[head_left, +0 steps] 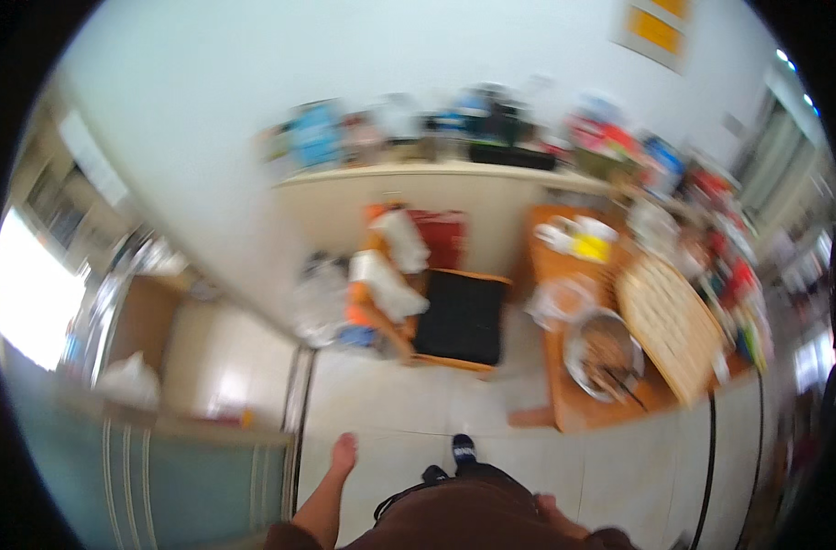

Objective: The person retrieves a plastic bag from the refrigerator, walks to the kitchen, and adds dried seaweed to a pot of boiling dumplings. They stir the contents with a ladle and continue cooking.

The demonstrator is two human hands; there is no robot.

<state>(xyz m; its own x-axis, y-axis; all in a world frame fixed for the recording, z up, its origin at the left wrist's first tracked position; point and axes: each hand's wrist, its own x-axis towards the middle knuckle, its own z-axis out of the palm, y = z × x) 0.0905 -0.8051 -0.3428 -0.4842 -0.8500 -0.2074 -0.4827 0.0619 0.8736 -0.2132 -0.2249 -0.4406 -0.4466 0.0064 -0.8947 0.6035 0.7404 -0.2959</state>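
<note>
My left hand (pixel 344 452) hangs beside my body above the tiled floor, touching nothing that I can see. Its fingers are too blurred to read. My right hand (pixel 548 504) is low by my right side, close against my brown clothing, its fingers mostly hidden. Ahead stands a wooden chair with a black seat (pixel 461 318) and light cloths (pixel 387 286) over its back. To the right, a wooden table (pixel 564 403) carries a metal bowl (pixel 604 356) with brownish contents and a dark-handled utensil. A woven bamboo tray (pixel 672 327) lies beside the bowl. Both hands are apart from these.
Along the wall, a long ledge (pixel 409 171) holds many blurred items. Plastic bags (pixel 322 298) sit on the floor left of the chair. A glazed sliding door (pixel 175 481) stands at my left, beside a doorway to another room. More bags and packages crowd the table's far side.
</note>
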